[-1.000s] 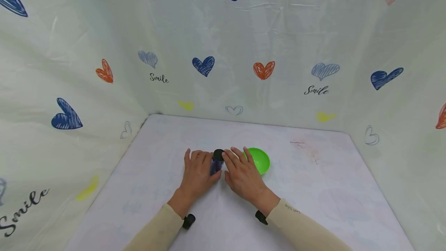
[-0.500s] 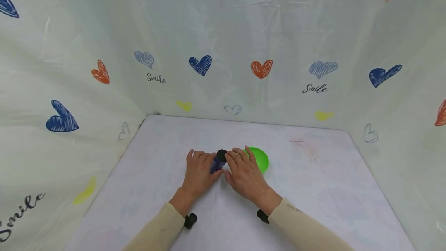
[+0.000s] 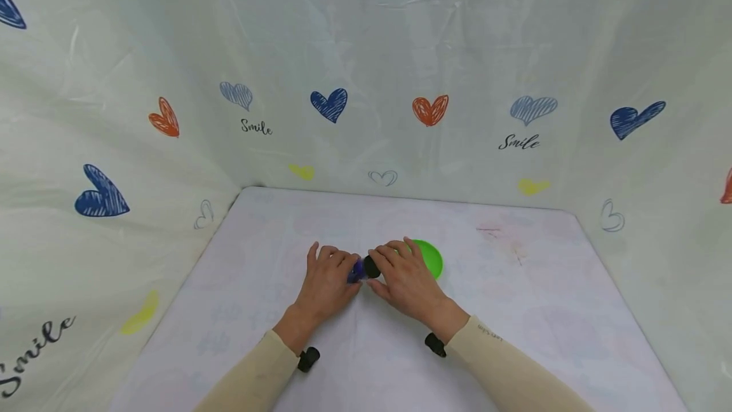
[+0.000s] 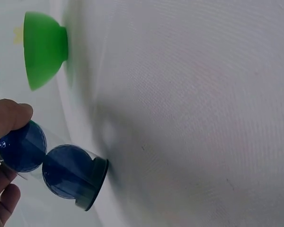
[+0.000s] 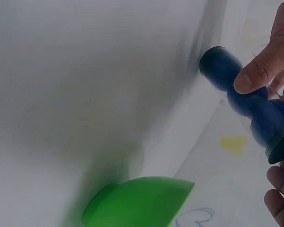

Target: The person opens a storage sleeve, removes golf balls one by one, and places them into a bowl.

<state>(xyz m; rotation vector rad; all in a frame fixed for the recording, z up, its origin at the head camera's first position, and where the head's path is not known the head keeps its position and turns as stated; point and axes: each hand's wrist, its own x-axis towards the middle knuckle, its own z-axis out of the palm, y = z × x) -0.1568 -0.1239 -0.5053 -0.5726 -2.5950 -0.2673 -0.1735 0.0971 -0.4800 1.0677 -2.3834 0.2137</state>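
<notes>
Left hand [image 3: 327, 281] has the blue tube [image 5: 267, 120] gripped, right there between the hands! Long axis slanting, black cap [image 3: 372, 267] tipped up and right, nearest the right hand [image 3: 408, 281]; whether that one's pinching, I can't tell.

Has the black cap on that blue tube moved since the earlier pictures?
Yes. Judged against the green bowl in the head view, the black cap has shifted right and down the picture.

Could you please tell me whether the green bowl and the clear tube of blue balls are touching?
Apart: the right wrist view shows a plain gap of background between the green bowl and the tube.
</notes>
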